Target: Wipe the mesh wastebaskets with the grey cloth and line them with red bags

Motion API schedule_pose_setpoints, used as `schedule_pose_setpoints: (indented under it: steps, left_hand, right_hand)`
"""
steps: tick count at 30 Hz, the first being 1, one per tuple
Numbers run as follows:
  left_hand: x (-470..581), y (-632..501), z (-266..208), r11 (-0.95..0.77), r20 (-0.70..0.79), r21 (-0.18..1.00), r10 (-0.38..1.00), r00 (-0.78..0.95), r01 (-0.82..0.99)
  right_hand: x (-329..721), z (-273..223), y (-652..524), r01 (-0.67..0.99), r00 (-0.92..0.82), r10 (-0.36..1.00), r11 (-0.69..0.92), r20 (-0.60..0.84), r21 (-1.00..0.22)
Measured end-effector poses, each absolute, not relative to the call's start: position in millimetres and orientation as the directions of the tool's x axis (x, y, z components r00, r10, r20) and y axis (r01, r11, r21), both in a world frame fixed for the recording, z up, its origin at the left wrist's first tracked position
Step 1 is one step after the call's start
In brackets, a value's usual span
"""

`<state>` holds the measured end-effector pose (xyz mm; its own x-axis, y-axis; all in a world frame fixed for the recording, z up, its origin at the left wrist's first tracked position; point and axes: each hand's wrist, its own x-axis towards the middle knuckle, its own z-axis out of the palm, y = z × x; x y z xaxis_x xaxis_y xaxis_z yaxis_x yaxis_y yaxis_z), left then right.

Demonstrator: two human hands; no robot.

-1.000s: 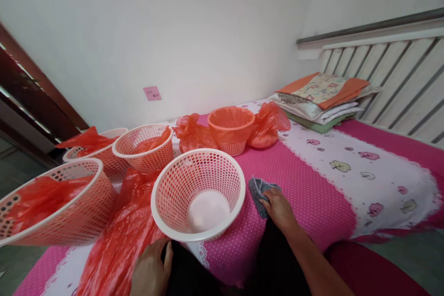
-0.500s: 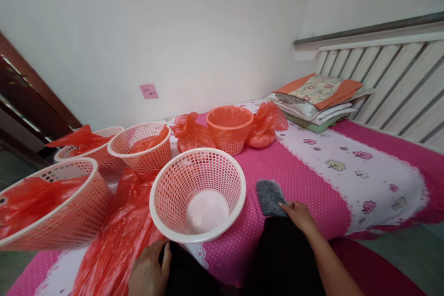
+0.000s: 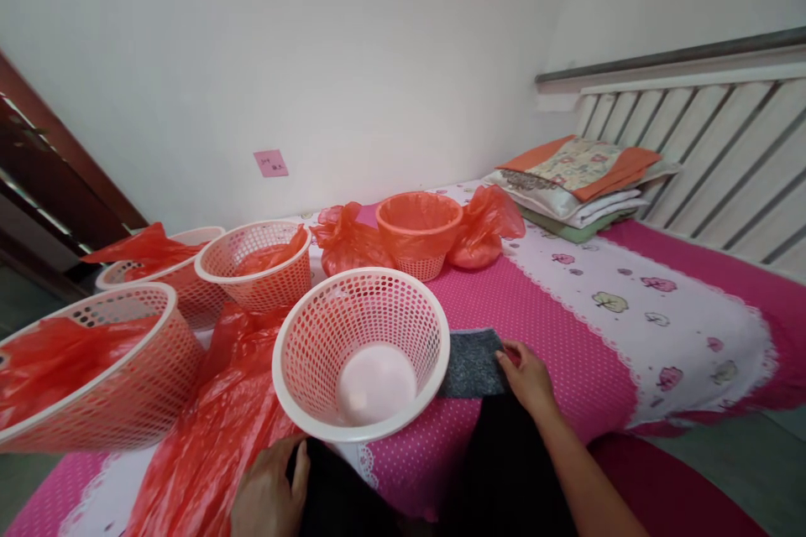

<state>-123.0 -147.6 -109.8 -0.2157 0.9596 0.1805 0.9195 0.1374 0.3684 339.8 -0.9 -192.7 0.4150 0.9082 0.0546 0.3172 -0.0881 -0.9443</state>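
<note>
A grey cloth (image 3: 475,363) lies flat on the bed, its left end hidden behind the rim of a pale pink plastic basket (image 3: 362,352). My right hand (image 3: 530,377) pinches the cloth's right edge between thumb and fingers. That basket leans toward me in front of my knees, and its inside shows no contents. Over my left knee rests my left hand (image 3: 272,482), holding nothing, with the thumb apart from the other fingers. Beside it spreads a red plastic bag (image 3: 207,428).
More baskets with red bags inside stand at the left, including a large one (image 3: 113,390). A bag-lined basket (image 3: 420,237) sits between two bulging red bags by the wall. Folded bedding (image 3: 579,180) is piled against the white bed rails (image 3: 711,151).
My right hand has moved up and slightly left. The cloth has swung round and spread leftward, and now passes behind the basket's rim. My left hand has hardly moved.
</note>
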Motion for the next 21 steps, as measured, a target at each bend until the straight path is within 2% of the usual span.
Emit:
schedule_pose_setpoints:
  steps: [6, 11, 15, 18, 21]
  left_hand:
    - [-122, -148, -110, 0.129, 0.188, 0.399, 0.957, -0.219, 0.908]
    - [-120, -148, -109, 0.123, 0.184, 0.402, 0.96, -0.212, 0.907]
    - [-119, -150, -109, 0.11, 0.196, 0.404, 0.959, -0.203, 0.908]
    - [-119, -151, -111, 0.108, 0.21, 0.408, 0.955, -0.208, 0.907]
    - [-120, -151, -114, 0.116, 0.218, 0.432, 0.949, -0.228, 0.894]
  right_hand:
    - [356, -199, 11, 0.253, 0.442, 0.885, -0.279, -0.146, -0.926]
    - [347, -198, 15, 0.064, 0.262, 0.91, -0.35, -0.322, -0.935]
    - [347, -195, 4, -0.103, 0.143, 0.919, -0.355, -0.367, -0.929]
    - [355, -199, -2, -0.334, 0.204, 0.873, -0.363, -0.443, -0.87]
    - [365, -211, -3, -0.529, 0.348, 0.794, -0.272, -0.498, -0.804]
